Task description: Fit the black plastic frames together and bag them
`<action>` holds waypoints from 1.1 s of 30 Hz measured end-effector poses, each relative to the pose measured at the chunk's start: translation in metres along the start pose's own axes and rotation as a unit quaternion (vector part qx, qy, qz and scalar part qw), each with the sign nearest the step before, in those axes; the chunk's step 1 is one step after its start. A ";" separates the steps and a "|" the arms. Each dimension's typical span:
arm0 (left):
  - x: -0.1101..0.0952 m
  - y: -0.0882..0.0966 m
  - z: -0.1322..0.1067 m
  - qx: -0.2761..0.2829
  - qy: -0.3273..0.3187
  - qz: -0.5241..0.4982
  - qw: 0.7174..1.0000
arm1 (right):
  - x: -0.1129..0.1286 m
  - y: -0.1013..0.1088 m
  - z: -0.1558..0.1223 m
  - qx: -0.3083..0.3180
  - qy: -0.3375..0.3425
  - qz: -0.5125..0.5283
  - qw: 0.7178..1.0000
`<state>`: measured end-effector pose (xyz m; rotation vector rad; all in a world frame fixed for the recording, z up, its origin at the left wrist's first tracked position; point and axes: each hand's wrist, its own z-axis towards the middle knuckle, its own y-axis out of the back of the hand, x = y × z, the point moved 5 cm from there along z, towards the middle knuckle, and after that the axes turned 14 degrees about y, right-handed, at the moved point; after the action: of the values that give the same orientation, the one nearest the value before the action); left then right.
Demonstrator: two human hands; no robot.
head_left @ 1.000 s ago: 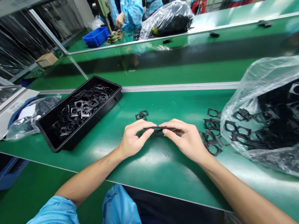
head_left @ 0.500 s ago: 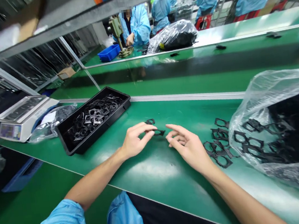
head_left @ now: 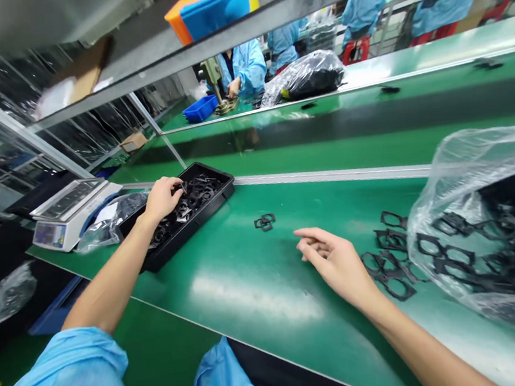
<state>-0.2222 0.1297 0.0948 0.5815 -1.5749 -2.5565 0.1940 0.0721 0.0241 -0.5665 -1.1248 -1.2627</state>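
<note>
My left hand (head_left: 162, 197) reaches over the black tray (head_left: 215, 199) at the left. Its fingers are curled down among the black plastic frame parts (head_left: 188, 202) in the tray; whether they hold one is hidden. My right hand (head_left: 334, 260) rests low over the green table (head_left: 258, 279) with its fingers loosely spread and nothing in them. A small pair of black frames (head_left: 264, 222) lies on the table between my hands. To the right of my right hand lies a scatter of loose black frames (head_left: 388, 258).
A big clear plastic bag (head_left: 482, 167) full of black parts sits at the right. A white weighing scale (head_left: 70, 205) and a crumpled clear bag (head_left: 111, 219) stand left of the tray. Beyond the conveyor belt (head_left: 349, 145), a person in a blue coat (head_left: 245, 67) works by a blue bin (head_left: 201, 107).
My hands have parted. The left hand swung left from the table's middle to the tray with the small black part; the right hand opened and stayed put. The camera turned left.
</note>
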 end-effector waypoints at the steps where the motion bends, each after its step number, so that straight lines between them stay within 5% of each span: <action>1: 0.001 -0.003 -0.004 -0.007 -0.005 -0.003 1.000 | -0.001 0.001 0.000 -0.001 -0.002 -0.004 1.000; 4: -0.004 -0.013 -0.019 -0.013 -0.046 -0.011 0.999 | -0.006 0.001 0.000 0.000 -0.007 -0.016 1.000; 8: -0.012 -0.035 -0.020 0.053 -0.089 0.029 0.994 | -0.010 0.001 0.000 0.010 -0.009 -0.030 0.999; 14: -0.016 -0.052 0.019 0.097 -0.041 0.054 0.993 | -0.010 0.000 0.001 0.022 -0.006 -0.051 0.998; 20: -0.014 -0.060 0.045 0.082 0.047 0.059 0.994 | -0.013 0.002 0.002 0.025 -0.008 -0.057 0.998; 26: -0.012 -0.060 0.058 0.033 0.075 0.043 0.996 | -0.012 0.002 0.000 0.031 -0.004 -0.049 0.998; 33: -0.011 -0.039 0.042 0.018 -0.020 0.031 0.999 | -0.008 0.000 -0.001 0.036 0.029 -0.074 0.996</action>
<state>-0.2220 0.1861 0.0799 0.4803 -1.6289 -2.5145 0.1952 0.0751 0.0169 -0.3956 -1.1752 -1.3521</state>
